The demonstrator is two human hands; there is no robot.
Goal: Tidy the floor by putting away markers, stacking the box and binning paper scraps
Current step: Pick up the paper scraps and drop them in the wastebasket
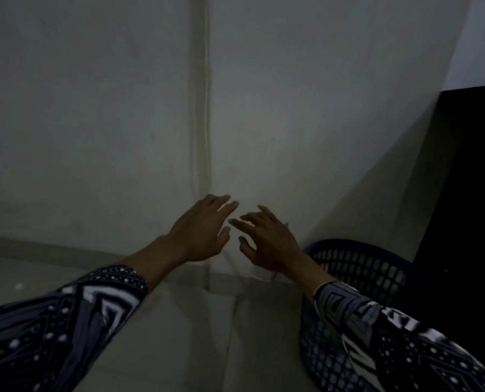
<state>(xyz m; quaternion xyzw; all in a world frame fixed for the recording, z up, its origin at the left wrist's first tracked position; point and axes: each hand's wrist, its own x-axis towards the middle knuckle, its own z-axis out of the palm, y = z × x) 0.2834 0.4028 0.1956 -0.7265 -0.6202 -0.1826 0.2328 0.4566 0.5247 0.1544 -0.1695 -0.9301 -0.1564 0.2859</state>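
The left hand (200,230) is held out over the floor with the fingers spread and slightly bent, and it holds nothing. The right hand (266,240) is just beside it, also open with loose fingers and nothing in it; their fingertips are near each other but apart. Both wrists come out of patterned dark sleeves (66,321).

Under the right forearm stands a dark blue mesh bin (357,267), beside a black piece of furniture (462,193) and near the pale wall (94,108). The picture is dim and blurred, so I cannot tell if anything lies inside the bin.

No markers, box or paper scraps are in view here; the tiled floor (179,335) shows only bare tiles. I judge that the binning step is in hand, probably scraps just let go over the bin. The next move calls for turning away to look for what remains on the floor.
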